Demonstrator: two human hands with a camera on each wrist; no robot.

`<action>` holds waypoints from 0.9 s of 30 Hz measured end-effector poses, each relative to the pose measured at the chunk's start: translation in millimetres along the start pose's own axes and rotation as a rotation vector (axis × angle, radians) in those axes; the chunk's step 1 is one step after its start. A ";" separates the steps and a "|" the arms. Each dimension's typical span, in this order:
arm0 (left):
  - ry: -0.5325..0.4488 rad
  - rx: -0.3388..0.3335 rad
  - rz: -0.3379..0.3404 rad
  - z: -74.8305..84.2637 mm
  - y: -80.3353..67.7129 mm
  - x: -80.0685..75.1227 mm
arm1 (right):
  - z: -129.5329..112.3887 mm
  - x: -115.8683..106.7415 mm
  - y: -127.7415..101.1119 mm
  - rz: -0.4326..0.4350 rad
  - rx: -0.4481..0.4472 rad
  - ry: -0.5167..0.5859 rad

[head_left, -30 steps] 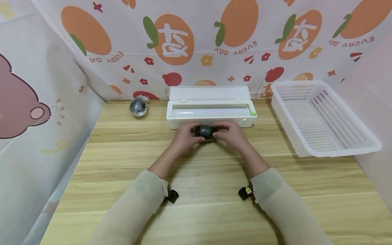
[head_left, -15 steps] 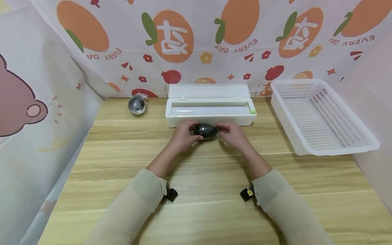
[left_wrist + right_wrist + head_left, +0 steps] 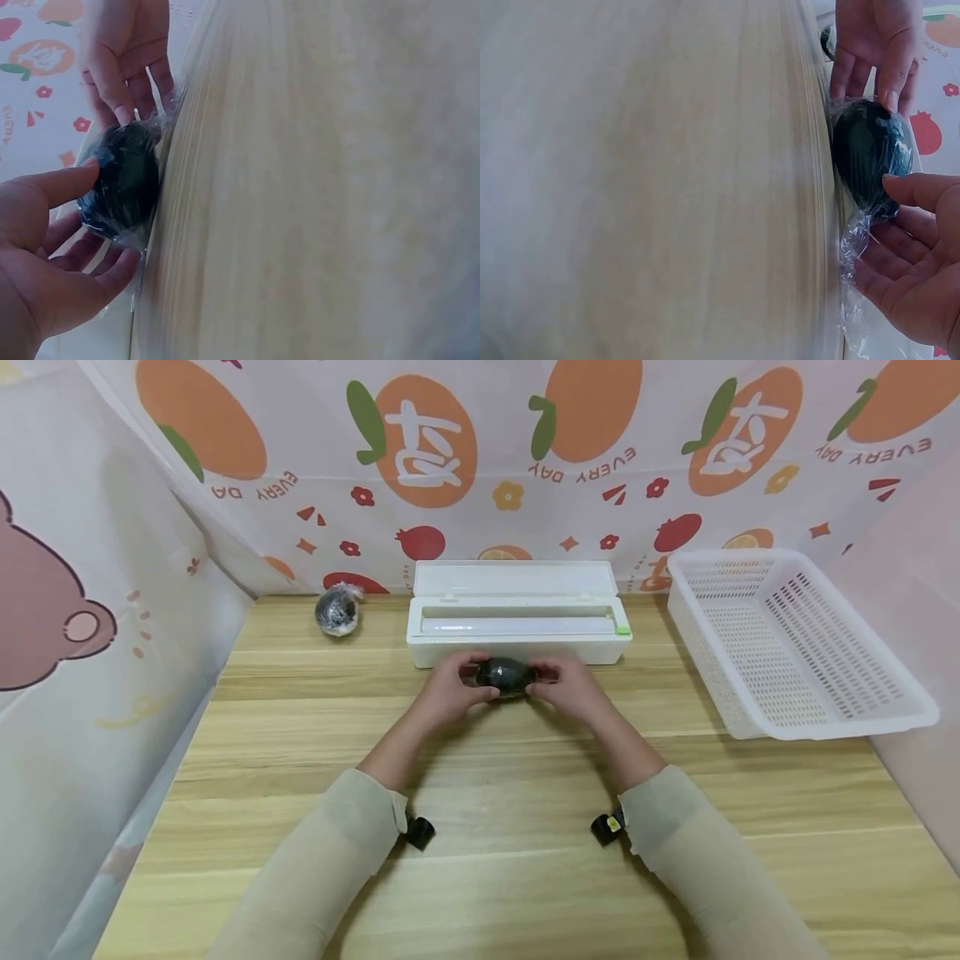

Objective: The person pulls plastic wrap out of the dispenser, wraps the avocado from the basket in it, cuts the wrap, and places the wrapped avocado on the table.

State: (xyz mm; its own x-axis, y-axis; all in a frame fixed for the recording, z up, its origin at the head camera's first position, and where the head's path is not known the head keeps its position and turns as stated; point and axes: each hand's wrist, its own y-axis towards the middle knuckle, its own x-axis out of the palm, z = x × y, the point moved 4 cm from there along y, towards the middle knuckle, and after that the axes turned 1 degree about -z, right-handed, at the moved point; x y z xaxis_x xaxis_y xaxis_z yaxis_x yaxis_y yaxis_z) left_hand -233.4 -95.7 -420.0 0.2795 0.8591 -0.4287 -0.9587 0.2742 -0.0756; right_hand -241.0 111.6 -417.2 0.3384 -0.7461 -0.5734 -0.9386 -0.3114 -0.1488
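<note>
A dark oval object [image 3: 504,675] wrapped in clear film sits just above the table between both hands, right in front of the white film dispenser box [image 3: 517,642]. My left hand [image 3: 450,691] holds its left end, thumb on top and fingers underneath [image 3: 90,262]. My right hand [image 3: 572,687] holds the right end, with loose crinkled film [image 3: 853,244] trailing against its fingers. The left wrist view shows the object [image 3: 121,184] between my left thumb and the right hand's fingertips. In the right wrist view the object [image 3: 871,154] lies against the table edge.
The dispenser's lid [image 3: 513,578] stands open against the printed backdrop. A second film-wrapped dark ball [image 3: 337,610] lies at the back left. A white perforated basket [image 3: 828,724] sits at the right. Fabric walls close in both sides of the wooden table [image 3: 480,860].
Both hands stay at the wrapped object in front of the box; the right hand's fingers have drawn slightly closer in on its end. Nothing else has moved.
</note>
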 end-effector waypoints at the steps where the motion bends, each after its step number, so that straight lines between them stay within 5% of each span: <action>1: -0.013 0.000 -0.002 -0.5 -0.1 -0.5 | -0.8 -0.1 -0.1 -0.002 -0.002 -0.001; 10: 0.060 0.051 0.000 4.6 -5.1 -2.0 | 2.4 2.4 0.8 0.020 -0.033 -0.014; 16: 0.344 0.129 0.049 26.5 -12.6 0.6 | 4.0 2.4 -1.2 0.059 -0.054 -0.002; 21: 0.584 0.273 0.065 47.2 -14.8 8.7 | 1.8 1.6 -4.2 0.071 -0.056 -0.014; 27: 0.712 0.351 0.043 52.9 -9.9 18.6 | -0.4 -1.9 -9.5 0.074 -0.099 -0.034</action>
State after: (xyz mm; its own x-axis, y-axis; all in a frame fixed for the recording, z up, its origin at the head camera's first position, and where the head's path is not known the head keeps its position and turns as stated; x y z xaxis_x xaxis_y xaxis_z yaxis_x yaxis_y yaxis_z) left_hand -216.0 -59.7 -379.7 0.0284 0.4215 -0.9064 -0.8621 0.4693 0.1912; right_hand -232.6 115.7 -414.4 0.2647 -0.7492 -0.6071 -0.9490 -0.3141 -0.0262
